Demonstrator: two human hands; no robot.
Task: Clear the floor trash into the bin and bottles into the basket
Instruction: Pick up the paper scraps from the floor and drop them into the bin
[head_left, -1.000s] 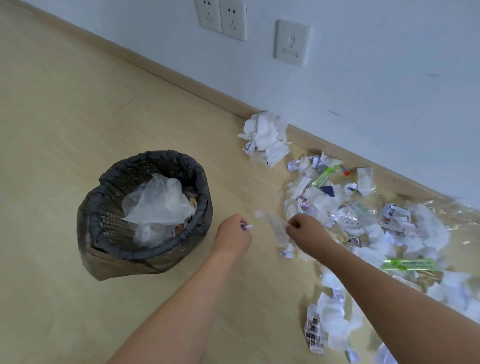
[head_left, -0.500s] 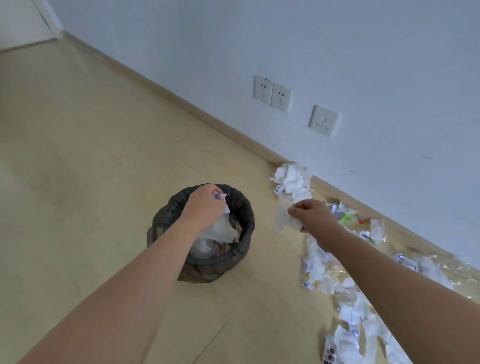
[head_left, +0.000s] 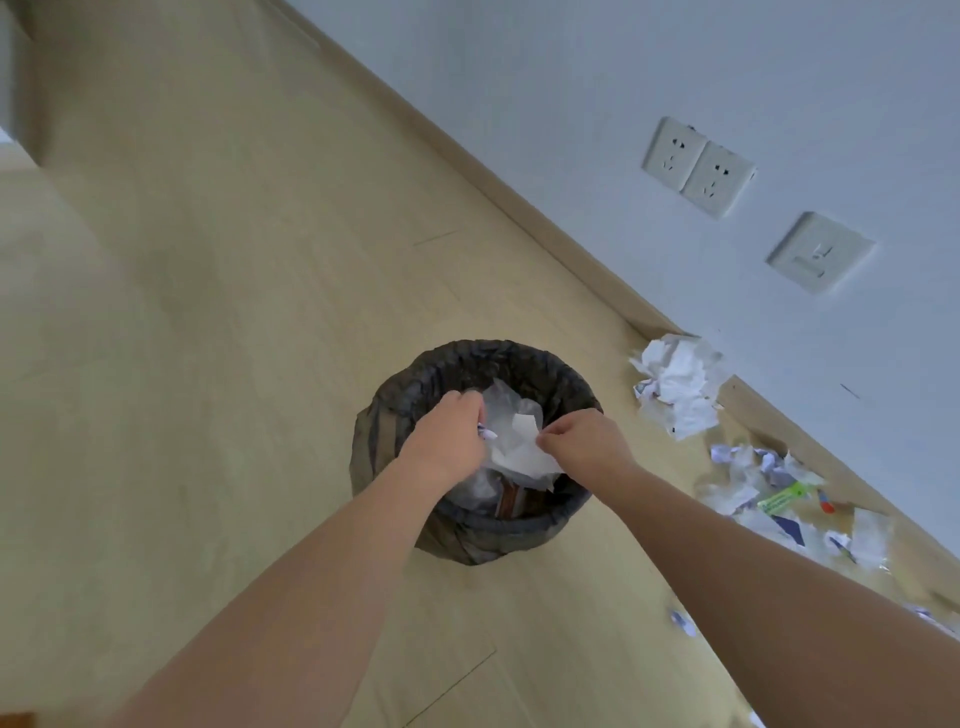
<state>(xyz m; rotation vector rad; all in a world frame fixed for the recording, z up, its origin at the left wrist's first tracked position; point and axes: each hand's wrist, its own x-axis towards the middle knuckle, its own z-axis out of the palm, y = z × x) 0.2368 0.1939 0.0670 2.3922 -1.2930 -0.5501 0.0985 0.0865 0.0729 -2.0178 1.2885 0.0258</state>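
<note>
A round bin (head_left: 566, 387) lined with a black bag stands on the wooden floor, with clear plastic and scraps inside. Both my hands hover over its opening. My left hand (head_left: 447, 441) grips a small crumpled scrap (head_left: 123, 432) whose tip pokes out by the fingers. My right hand (head_left: 584, 441) pinches a white paper sheet (head_left: 519, 454) that hangs into the bin. Crumpled white paper (head_left: 678, 387) lies by the baseboard, and scattered scraps and wrappers (head_left: 769, 483) spread along the wall to the right. No bottles or basket are in view.
A white wall with a double socket (head_left: 698, 166) and a switch plate (head_left: 821, 252) runs diagonally on the right, with a wooden baseboard (head_left: 519, 202) below it. Bare wooden floor (head_left: 208, 312) extends left of the bin.
My right hand has carried its white paper from beside the wall to over the bin. My left hand stays over the bin with its scrap. The camera has tilted and come closer.
</note>
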